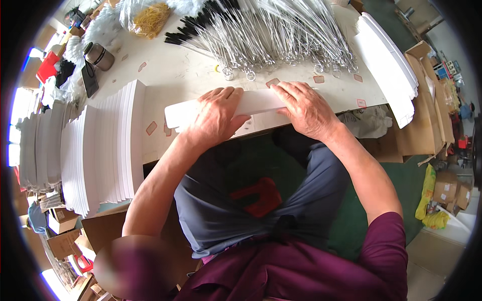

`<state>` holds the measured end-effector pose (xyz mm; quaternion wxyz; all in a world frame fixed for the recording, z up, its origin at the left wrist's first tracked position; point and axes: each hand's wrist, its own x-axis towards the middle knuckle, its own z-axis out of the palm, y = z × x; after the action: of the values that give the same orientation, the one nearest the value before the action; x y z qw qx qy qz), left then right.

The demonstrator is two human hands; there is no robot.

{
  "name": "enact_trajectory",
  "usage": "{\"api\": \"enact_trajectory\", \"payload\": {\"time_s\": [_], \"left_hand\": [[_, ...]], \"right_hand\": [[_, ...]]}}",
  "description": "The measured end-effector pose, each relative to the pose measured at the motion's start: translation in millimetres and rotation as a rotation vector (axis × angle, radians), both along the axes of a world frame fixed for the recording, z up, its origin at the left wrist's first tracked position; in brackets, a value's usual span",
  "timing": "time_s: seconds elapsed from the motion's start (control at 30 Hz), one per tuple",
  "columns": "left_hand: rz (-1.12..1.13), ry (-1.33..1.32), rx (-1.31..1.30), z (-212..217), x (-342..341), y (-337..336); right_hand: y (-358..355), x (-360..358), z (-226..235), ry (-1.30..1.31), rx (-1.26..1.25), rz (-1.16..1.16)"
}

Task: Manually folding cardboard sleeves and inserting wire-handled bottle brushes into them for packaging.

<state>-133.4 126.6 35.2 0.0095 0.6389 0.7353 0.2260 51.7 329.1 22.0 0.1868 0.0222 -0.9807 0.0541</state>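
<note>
Both your left hand (213, 116) and right hand (306, 108) lie spread, pressing the long white card sleeve (253, 103) flat at frame centre; it looks mid-fold, so next likely needs a firm crease.

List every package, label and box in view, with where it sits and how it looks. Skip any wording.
Flat white carton: table's near edge, under left hand and right hand.
White flat stacks: left of table, fanned.
White flat stack: table's right end.
Small labels: pale, red-edged, scattered on the tabletop.
Clear bag: far edge, yellow contents.
Brown cardboard boxes: floor, right.
</note>
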Motion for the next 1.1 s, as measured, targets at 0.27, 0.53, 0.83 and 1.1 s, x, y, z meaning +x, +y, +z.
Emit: {"api": "enact_trajectory", "payload": {"time_s": [0.27, 0.53, 0.83, 1.1], "left_hand": [[0.078, -0.015, 0.107, -26.9, 18.5, -4.7], [0.136, 0.187, -0.051, -52.8, 48.2, -21.0], [0.282, 0.253, -0.187, -38.8, 16.9, -68.3], [0.178, 0.224, -0.157, -52.3, 35.4, -36.3]], "right_hand": [[-7.2, 4.7, -14.7, -0.016, -0.121, -0.012], [-28.4, 12.3, -23.7, -0.17, -0.02, -0.031], [1.7, 42.8, -35.6, -0.158, 0.08, -0.217], [-2.9, 41.3, -39.1, -0.107, 0.066, -0.253]]}}
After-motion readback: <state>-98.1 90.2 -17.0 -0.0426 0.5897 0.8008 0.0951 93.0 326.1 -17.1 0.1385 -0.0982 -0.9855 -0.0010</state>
